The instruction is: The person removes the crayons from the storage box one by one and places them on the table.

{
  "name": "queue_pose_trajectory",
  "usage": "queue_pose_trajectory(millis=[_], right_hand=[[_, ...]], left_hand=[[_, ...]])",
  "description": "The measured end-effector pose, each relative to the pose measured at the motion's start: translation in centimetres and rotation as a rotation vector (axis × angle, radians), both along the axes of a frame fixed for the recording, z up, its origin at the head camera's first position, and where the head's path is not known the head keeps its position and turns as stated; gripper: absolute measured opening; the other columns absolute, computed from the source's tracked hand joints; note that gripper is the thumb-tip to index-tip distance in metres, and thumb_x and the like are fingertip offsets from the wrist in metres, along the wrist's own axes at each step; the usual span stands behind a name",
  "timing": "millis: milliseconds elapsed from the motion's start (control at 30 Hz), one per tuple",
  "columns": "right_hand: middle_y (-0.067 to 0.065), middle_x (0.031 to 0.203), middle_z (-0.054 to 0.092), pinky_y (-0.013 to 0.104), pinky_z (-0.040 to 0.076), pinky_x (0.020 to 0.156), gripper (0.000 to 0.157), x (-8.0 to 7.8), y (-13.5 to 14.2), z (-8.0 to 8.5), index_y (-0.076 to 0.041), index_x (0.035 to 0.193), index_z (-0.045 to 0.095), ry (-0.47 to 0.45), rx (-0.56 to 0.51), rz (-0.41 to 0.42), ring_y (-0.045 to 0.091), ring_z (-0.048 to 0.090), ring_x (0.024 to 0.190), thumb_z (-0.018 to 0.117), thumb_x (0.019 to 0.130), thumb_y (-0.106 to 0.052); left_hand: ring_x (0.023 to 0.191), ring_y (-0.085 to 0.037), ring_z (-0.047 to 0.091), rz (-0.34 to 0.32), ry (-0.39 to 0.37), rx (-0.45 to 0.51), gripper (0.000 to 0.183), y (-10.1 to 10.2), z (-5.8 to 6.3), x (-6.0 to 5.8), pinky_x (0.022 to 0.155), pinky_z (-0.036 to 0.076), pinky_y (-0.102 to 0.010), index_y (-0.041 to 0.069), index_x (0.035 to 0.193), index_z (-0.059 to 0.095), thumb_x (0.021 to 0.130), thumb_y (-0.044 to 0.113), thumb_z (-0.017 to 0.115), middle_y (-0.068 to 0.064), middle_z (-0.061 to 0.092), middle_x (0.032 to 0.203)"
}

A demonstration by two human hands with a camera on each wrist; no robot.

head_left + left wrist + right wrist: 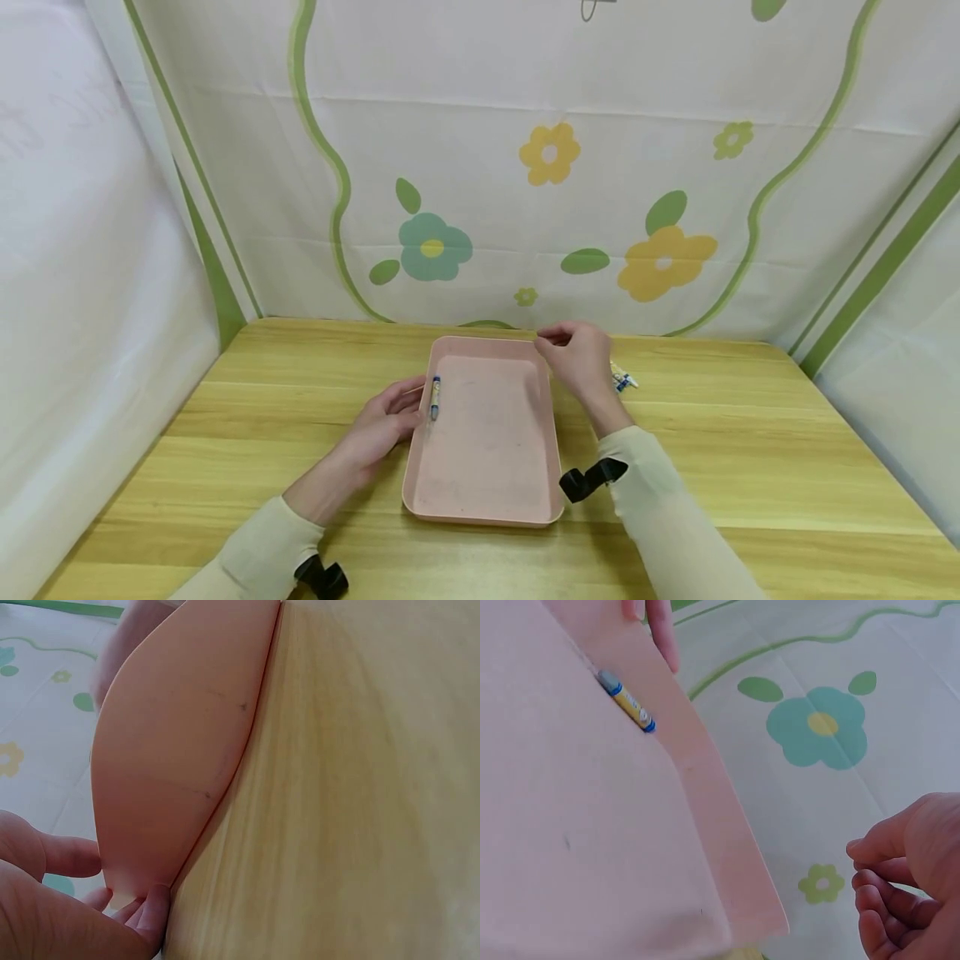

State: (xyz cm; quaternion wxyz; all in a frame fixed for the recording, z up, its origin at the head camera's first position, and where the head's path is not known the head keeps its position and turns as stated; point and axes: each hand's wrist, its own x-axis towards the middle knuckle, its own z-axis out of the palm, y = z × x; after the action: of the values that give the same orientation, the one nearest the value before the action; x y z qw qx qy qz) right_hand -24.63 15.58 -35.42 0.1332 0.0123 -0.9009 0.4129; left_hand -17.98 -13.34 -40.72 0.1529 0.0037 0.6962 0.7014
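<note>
My left hand holds the left wall of a shallow pink tray, its fingers against the outer side and the thumb at the rim. A short crayon with blue ends and a yellow printed band lies inside the tray along that left wall; the right wrist view shows its grey-blue tip. Over the tray's far right corner, my right hand has its thumb tip against the index finger and its other fingers curled in. Nothing shows between the fingers of this right hand.
Several more crayons lie on the wooden table just right of my right hand, partly hidden by it. Behind the table hangs a white curtain with printed flowers. White cloth also borders the table at both sides.
</note>
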Motion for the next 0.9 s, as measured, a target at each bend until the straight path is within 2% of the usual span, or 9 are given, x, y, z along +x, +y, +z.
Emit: queue_pose_trajectory(millis=[367,733,900], right_hand=[[0.009,0.098,0.080,0.033,0.060,0.075,0.014,-0.4,-3.8,1.0,-0.009,0.104,0.083,-0.020,-0.049,0.067,0.024,0.073,0.090,0.077,0.095,-0.017],[0.007,0.095,0.080,0.035,0.062,0.074,0.013,-0.4,-6.9,0.0,-0.009,0.104,0.084,0.008,-0.036,0.133,0.021,0.073,0.085,0.077,0.096,-0.016],[-0.004,0.095,0.080,0.033,0.060,0.072,0.013,0.2,-8.2,-0.4,-0.019,0.105,0.084,-0.061,-0.014,0.101,0.013,0.071,0.081,0.077,0.096,-0.026]], left_hand=[[0.159,-0.037,0.035,0.000,0.001,-0.001,0.062,-0.2,0.0,0.0,0.129,0.035,-0.054,0.006,0.164,0.035,0.104,0.000,0.051,-0.020,0.037,0.171],[0.160,-0.038,0.034,-0.007,-0.002,-0.002,0.062,-0.2,0.1,0.1,0.129,0.034,-0.055,0.007,0.164,0.035,0.105,0.001,0.051,-0.020,0.036,0.171],[0.160,-0.038,0.034,-0.020,-0.004,-0.006,0.062,-0.1,0.2,0.1,0.129,0.034,-0.055,0.007,0.164,0.034,0.105,0.003,0.052,-0.019,0.035,0.171]])
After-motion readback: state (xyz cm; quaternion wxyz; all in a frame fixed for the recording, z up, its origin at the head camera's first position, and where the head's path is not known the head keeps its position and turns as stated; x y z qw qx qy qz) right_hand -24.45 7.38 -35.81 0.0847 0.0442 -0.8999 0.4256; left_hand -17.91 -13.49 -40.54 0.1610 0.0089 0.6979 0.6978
